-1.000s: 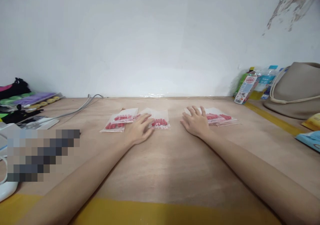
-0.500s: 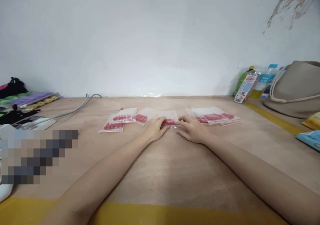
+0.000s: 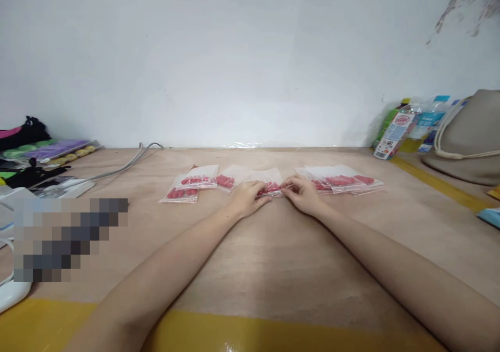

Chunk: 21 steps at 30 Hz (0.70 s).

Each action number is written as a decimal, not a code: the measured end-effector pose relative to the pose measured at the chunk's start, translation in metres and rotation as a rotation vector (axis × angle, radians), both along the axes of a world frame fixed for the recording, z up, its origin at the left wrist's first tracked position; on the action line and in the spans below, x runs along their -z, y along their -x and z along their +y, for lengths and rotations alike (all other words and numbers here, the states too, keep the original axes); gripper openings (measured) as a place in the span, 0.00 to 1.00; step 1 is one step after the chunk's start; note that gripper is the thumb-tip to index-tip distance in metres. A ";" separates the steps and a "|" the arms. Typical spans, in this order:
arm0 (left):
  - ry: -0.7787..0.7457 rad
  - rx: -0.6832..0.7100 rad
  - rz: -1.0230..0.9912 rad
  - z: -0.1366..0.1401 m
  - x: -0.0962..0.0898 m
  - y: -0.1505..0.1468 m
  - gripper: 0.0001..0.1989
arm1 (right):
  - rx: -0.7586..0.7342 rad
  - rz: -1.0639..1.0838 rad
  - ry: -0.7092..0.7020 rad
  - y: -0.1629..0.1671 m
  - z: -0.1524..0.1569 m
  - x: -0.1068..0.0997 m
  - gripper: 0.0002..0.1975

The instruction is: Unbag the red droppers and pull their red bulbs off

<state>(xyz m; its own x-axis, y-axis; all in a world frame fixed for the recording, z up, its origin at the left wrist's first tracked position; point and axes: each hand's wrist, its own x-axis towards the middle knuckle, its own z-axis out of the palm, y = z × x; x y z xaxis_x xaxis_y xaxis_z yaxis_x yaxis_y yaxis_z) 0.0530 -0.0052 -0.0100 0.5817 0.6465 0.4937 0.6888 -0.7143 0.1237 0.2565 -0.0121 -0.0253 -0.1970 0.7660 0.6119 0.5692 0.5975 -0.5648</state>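
A clear zip bag [image 3: 271,176] with small red elongated pieces in it lies between my hands on the wooden table. My left hand [image 3: 247,198] grips its near left corner, fingers over the bag and thumb along the front edge. At the near right corner my right hand [image 3: 302,193] pinches the zip edge between thumb and fingers. Left of my hands are more bags of red pieces, one bag [image 3: 197,177] overlapping another bag [image 3: 179,196], and a further bag [image 3: 226,179] beside my left hand. To the right, several overlapping bags [image 3: 344,179] lie close to my right hand.
A grey cable [image 3: 125,164] and white devices [image 3: 19,201] lie at the left, near packs of coloured pieces [image 3: 58,148]. Bottles [image 3: 425,123], a carton [image 3: 394,136] and a beige hat-like item [image 3: 469,133] stand at the back right. Yellow tape [image 3: 219,331] runs along the table's near edge.
My right hand's fingers have closed from a spread pose into a pinch on the bag's right corner. My left hand stays on its left side. The view has shifted slightly.
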 end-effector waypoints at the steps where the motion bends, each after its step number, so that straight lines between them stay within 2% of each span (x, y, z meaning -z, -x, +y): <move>1: -0.004 0.009 0.020 0.000 0.000 -0.001 0.12 | 0.000 -0.004 0.005 0.000 0.001 0.000 0.06; 5: 0.002 0.020 0.045 -0.001 0.000 -0.003 0.12 | -0.004 -0.048 0.007 0.002 -0.003 -0.004 0.09; 8: 0.005 -0.002 0.020 0.000 0.000 -0.004 0.13 | 0.026 -0.241 -0.116 0.008 -0.011 -0.008 0.09; 12: 0.008 -0.012 -0.013 0.002 0.001 -0.004 0.13 | 0.158 -0.492 -0.274 0.015 -0.015 -0.009 0.06; 21: 0.055 0.082 -0.125 0.000 -0.001 -0.003 0.11 | 0.175 -0.513 -0.264 0.015 -0.015 -0.007 0.10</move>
<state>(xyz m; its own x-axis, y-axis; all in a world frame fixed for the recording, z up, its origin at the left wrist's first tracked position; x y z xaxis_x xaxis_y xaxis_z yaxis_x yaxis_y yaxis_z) 0.0560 -0.0057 -0.0091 0.5700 0.6274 0.5305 0.6051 -0.7573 0.2456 0.2411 -0.0270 -0.0185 -0.4025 0.6488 0.6458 0.8322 0.5532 -0.0371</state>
